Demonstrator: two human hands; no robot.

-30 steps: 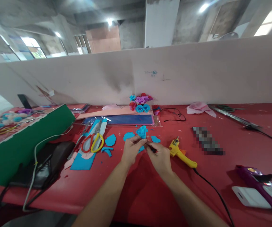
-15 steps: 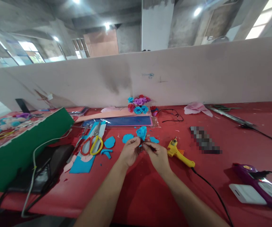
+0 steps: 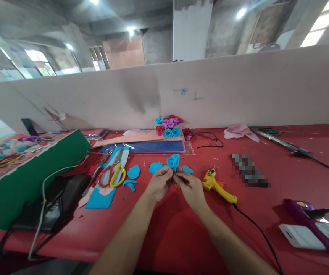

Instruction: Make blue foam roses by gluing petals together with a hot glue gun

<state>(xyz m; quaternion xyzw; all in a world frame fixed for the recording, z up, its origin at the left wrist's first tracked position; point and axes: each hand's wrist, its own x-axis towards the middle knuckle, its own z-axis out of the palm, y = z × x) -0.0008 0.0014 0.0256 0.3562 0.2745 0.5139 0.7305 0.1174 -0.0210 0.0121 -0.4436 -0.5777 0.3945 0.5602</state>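
Note:
A small blue paper flower (image 3: 173,162) stands upright between my two hands above the red table. My left hand (image 3: 160,184) pinches its base from the left, thumb and fingers closed. From the right, my right hand (image 3: 189,186) pinches the same base, its fingertips almost touching the left ones. The fingers hide the flower's lower end. Behind the hands lie loose blue petals, one to the left (image 3: 155,167) and another to the right (image 3: 187,169). A yellow glue gun (image 3: 219,190) rests just right of my right hand.
Left of my hands, scissors (image 3: 113,173) with red and yellow handles lie on folded blue paper (image 3: 100,198). Finished paper flowers (image 3: 168,128) sit by the back partition. A green board (image 3: 38,175) and black bag (image 3: 75,187) stand left; a purple power strip (image 3: 321,229) lies right.
The blue flower has turned between my fingers, so its rolled centre now faces me. My hands stay at nearly the same spot, and the view has shifted slightly.

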